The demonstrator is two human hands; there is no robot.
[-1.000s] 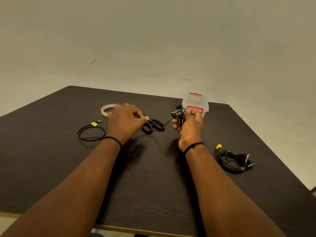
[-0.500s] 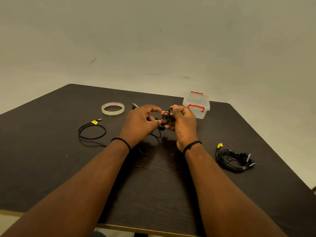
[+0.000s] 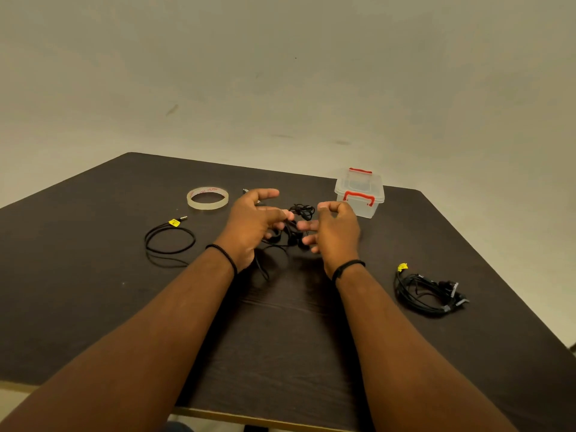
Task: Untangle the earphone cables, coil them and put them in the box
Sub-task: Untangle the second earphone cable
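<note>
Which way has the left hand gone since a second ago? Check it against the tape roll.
Yes. The left hand has moved right, away from the clear roll of tape it was covering, toward the right hand and the tangled black earphone cable.

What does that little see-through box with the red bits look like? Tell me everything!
The box is small, see-through plastic, with a clear lid shut on top and a red clip handle at its near and far ends. It looks empty inside. It stands upright on the dark table near the far edge, just beyond the right hand. Nothing touches it.
</note>
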